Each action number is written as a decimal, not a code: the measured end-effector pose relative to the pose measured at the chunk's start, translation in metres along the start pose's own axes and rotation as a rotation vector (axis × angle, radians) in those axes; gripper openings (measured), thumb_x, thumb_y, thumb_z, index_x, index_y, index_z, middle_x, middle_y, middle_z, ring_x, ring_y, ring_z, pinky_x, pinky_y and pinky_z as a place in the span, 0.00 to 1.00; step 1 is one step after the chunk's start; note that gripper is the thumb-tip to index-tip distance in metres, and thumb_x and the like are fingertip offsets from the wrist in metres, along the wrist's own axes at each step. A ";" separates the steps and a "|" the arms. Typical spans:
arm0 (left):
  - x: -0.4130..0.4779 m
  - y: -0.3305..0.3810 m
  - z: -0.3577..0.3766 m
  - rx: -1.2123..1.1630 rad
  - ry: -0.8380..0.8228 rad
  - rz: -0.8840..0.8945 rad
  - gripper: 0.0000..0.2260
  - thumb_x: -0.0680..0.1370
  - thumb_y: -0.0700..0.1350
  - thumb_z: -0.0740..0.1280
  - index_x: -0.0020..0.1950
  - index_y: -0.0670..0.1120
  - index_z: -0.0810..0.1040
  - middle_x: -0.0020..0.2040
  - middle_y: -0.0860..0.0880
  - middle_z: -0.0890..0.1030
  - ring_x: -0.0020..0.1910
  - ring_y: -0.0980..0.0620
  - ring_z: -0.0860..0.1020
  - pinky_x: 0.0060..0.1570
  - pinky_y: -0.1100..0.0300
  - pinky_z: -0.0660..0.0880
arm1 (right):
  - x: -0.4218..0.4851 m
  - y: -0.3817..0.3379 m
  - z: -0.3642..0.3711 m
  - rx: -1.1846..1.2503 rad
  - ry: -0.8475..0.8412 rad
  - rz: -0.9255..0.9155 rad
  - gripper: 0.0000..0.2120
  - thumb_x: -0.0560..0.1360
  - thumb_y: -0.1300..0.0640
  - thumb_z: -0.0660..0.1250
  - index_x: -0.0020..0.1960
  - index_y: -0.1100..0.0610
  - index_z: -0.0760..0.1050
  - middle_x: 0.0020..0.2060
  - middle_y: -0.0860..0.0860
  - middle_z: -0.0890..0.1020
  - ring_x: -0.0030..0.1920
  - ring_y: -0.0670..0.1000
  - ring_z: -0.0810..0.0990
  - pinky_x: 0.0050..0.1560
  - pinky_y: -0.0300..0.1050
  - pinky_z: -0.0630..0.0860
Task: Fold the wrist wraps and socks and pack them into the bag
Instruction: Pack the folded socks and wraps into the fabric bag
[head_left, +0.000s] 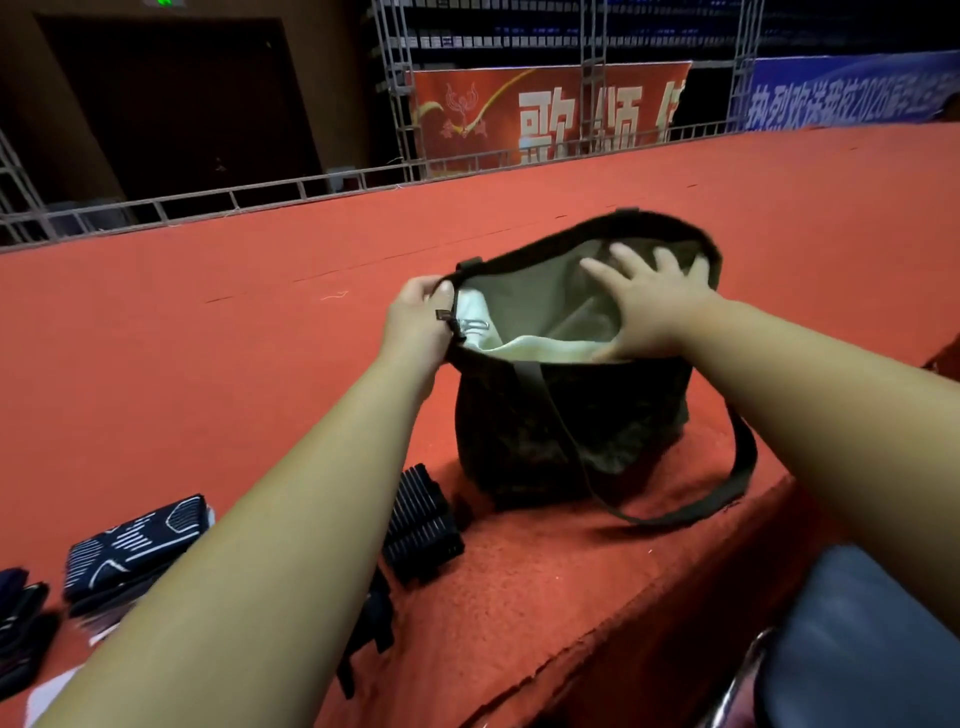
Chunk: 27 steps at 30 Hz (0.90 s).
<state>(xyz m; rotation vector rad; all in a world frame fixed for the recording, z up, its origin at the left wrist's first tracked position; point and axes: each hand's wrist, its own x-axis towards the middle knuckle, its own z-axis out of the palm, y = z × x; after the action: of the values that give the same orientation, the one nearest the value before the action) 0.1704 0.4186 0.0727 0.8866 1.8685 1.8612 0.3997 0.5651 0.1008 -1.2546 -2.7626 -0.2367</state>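
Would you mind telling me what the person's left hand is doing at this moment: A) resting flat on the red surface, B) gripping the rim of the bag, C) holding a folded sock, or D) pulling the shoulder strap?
B: the left hand curls round the left rim of the bag, while the right hand spreads its fingers over the open mouth.

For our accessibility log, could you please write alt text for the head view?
A person's left hand grips the rim of an open dark shoulder bag on red carpet while the right hand spreads over its opening. Folded patterned socks lie nearby at left.
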 end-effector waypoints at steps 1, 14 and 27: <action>0.001 0.003 -0.002 0.009 -0.023 0.016 0.06 0.86 0.50 0.64 0.59 0.53 0.80 0.53 0.45 0.85 0.45 0.48 0.82 0.44 0.53 0.79 | 0.001 0.001 -0.005 -0.012 0.003 0.004 0.63 0.61 0.18 0.70 0.83 0.33 0.37 0.86 0.44 0.43 0.84 0.66 0.50 0.76 0.80 0.47; -0.055 -0.046 -0.036 0.246 -0.197 -0.376 0.06 0.76 0.30 0.71 0.44 0.39 0.78 0.51 0.34 0.84 0.44 0.41 0.83 0.57 0.42 0.81 | -0.058 -0.050 0.058 0.283 -0.224 -0.162 0.43 0.76 0.46 0.71 0.85 0.42 0.53 0.78 0.51 0.69 0.77 0.57 0.70 0.75 0.56 0.69; -0.117 -0.005 -0.193 0.404 -0.259 -0.258 0.07 0.86 0.42 0.65 0.63 0.43 0.77 0.55 0.46 0.88 0.49 0.46 0.88 0.42 0.56 0.80 | -0.113 -0.196 0.023 0.600 -0.021 -0.344 0.12 0.80 0.51 0.68 0.62 0.50 0.83 0.56 0.49 0.87 0.59 0.51 0.83 0.61 0.45 0.77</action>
<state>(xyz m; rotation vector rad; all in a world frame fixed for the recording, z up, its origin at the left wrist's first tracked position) 0.1311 0.1966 0.0601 0.9059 2.1067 1.1784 0.3253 0.3587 0.0413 -0.6361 -2.7252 0.5464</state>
